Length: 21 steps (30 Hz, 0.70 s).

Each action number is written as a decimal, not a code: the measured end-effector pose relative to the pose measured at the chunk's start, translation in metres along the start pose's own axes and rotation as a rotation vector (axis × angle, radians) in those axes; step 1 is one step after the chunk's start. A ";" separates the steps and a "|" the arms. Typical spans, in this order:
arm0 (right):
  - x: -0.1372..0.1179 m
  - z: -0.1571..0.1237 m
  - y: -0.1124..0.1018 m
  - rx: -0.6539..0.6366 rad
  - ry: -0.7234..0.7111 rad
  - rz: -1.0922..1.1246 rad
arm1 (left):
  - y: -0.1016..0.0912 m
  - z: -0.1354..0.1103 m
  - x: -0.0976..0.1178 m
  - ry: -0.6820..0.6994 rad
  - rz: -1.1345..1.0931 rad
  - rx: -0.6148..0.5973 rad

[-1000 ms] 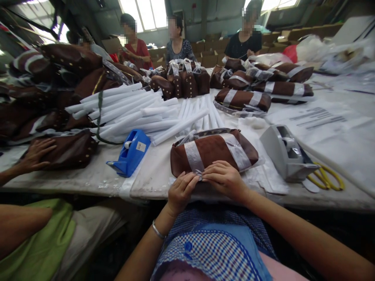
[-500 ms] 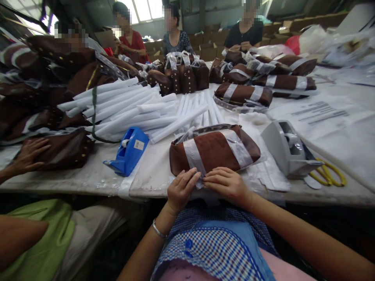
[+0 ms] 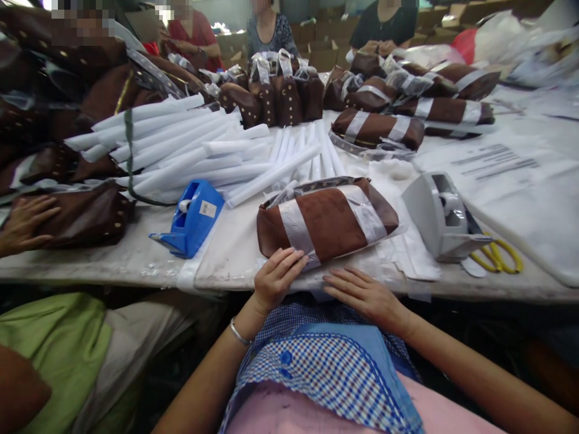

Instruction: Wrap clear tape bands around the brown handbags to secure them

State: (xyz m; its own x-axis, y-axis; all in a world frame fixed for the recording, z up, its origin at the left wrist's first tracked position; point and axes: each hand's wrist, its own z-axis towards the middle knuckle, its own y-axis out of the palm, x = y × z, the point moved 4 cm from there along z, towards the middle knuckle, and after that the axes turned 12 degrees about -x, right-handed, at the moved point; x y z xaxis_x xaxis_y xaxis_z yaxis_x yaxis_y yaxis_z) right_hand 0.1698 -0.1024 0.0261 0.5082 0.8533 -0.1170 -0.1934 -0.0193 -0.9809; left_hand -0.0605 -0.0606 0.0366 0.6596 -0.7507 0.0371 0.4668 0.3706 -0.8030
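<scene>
A brown handbag (image 3: 332,222) lies on its side in front of me, partly under clear film, with two silvery strips of tape across it. At its near left edge, my left hand (image 3: 277,276) has its fingers closed together over the lower end of one strip; the thumb is hidden. My right hand (image 3: 364,295) is apart from the bag, at the table's near edge, fingers stretched out and holding nothing. Left of the bag stands a blue tape dispenser (image 3: 194,220), and to its right a grey tape dispenser (image 3: 441,220).
White paper rolls (image 3: 181,141) are heaped behind the blue dispenser. Yellow-handled scissors (image 3: 502,256) lie beside the grey one. More brown bags (image 3: 380,129) sit farther back. On the left, a co-worker's hand (image 3: 29,223) rests on another bag. Several people stand across the table (image 3: 244,265).
My right hand has come off the bag's near edge and moved back and right, fingers spreading slightly. My left hand stays at the bag. The view has tipped down.
</scene>
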 end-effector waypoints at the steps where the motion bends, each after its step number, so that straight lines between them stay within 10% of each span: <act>1: -0.001 -0.002 0.007 -0.037 0.019 0.000 | 0.001 0.000 0.000 -0.003 -0.015 -0.008; 21: -0.028 0.025 -0.002 0.318 -0.139 0.117 | 0.000 0.000 0.000 0.014 0.060 -0.015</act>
State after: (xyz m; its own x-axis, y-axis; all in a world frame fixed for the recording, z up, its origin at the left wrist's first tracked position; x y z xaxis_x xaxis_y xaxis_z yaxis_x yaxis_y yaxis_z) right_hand 0.1349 -0.1135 0.0349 0.3522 0.9180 -0.1821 -0.5059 0.0231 -0.8623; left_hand -0.0603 -0.0607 0.0365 0.6779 -0.7349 -0.0192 0.4177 0.4066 -0.8125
